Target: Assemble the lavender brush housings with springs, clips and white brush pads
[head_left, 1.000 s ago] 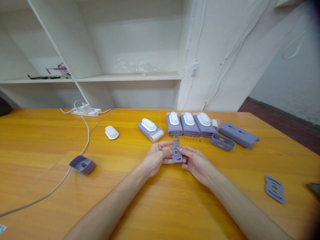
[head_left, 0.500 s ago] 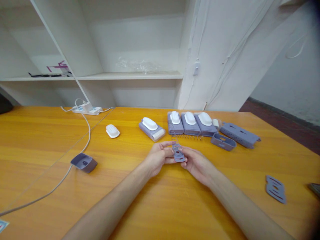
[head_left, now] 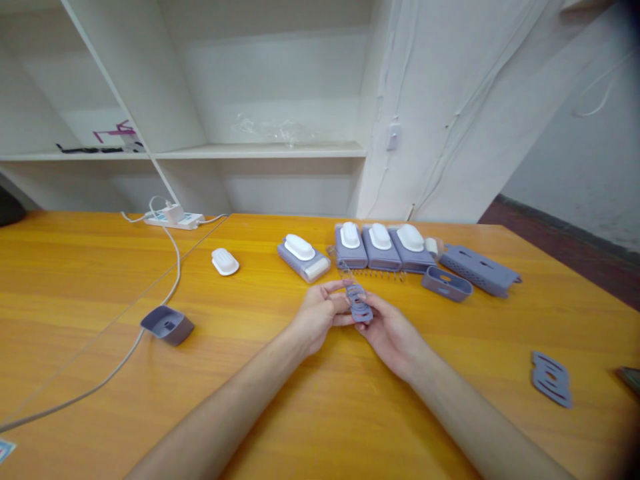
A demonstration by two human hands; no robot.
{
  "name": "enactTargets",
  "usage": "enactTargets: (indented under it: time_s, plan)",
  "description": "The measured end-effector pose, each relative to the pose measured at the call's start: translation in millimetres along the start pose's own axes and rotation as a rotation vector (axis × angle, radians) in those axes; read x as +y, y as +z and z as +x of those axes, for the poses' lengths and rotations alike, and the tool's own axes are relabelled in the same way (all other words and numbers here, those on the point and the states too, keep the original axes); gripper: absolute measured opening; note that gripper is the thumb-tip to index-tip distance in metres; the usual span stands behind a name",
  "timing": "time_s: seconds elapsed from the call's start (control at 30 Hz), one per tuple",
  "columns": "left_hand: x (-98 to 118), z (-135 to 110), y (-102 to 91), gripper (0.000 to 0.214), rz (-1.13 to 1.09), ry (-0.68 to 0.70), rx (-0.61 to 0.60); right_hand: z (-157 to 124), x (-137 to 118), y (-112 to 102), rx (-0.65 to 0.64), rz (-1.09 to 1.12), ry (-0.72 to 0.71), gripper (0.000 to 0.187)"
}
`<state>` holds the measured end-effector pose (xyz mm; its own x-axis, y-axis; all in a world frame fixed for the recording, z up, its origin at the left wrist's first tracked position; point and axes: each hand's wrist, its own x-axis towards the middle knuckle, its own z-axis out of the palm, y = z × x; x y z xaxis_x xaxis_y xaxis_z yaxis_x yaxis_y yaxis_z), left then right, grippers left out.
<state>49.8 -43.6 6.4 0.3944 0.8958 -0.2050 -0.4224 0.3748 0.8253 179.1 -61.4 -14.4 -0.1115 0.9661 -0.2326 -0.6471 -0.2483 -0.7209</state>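
Above the wooden desk point(head_left: 280, 413), the left hand point(head_left: 316, 319) and right hand point(head_left: 393, 337) pinch a slotted grey plate point(head_left: 363, 317) between them, a wire spring point(head_left: 355, 293) against it. Working coil against plate seems the present step; next calls for a steady pinch.

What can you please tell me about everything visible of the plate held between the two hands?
The plate is small, flat and grey-purple, apparently plastic, with openings cut through it; a slot shows near the end closest to the person. It is held above the table, gripped at its sides by the fingers of the left hand and the right hand. Coils of a thin wire spring overlap its upper face. Fingers and coils partly hide it.
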Motion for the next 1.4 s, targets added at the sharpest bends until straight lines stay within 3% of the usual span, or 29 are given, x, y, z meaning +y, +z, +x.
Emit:
enactTargets:
  time_s: [0.37, 0.5, 0.6, 0.73, 0.87, 1.0, 1.13, 1.4]
  plan:
    - [7.5, -0.6, -4.3, 0.044, 0.011, -0.027, 0.027, -2.3, -4.4, -3.1, -0.083, -0.026, 0.049, 0.014]
    - [8.2, 0.6, -7.5, 0.047, 0.026, -0.025, 0.038, -0.9, -7.0, -3.6, -0.031, -0.002, 0.088, 0.018]
    - [8.9, 1.6, -12.1, 0.049, 0.043, 0.007, 0.032, -2.3, -9.9, -3.3, -0.034, -0.09, -0.013, 0.029]
    - [11.9, 2.3, -17.2, 0.049, 0.089, 0.05, 0.026, -4.6, -11.5, -3.9, -0.121, -0.378, -0.199, 0.041]
    - [13.5, 2.7, -18.2, 0.05, 0.105, 0.068, 0.026, -3.0, -8.8, -5.5, -0.153, -0.621, -0.304, 0.039]
    - [13.0, 2.2, -15.1, 0.052, 0.13, 0.09, 0.022, 1.5, -4.4, -8.9, -0.062, -0.76, -0.398, 0.034]
    - [13.1, 1.4, -13.0, 0.052, 0.186, 0.092, 0.044, 3.9, -3.0, -11.3, -0.025, -0.78, -0.422, 0.035]
    - [13.1, 2.4, -20.7, 0.052, 0.139, -0.038, 0.03, 1.2, -13.1, -11.3, -0.145, -0.74, -0.311, 0.036]
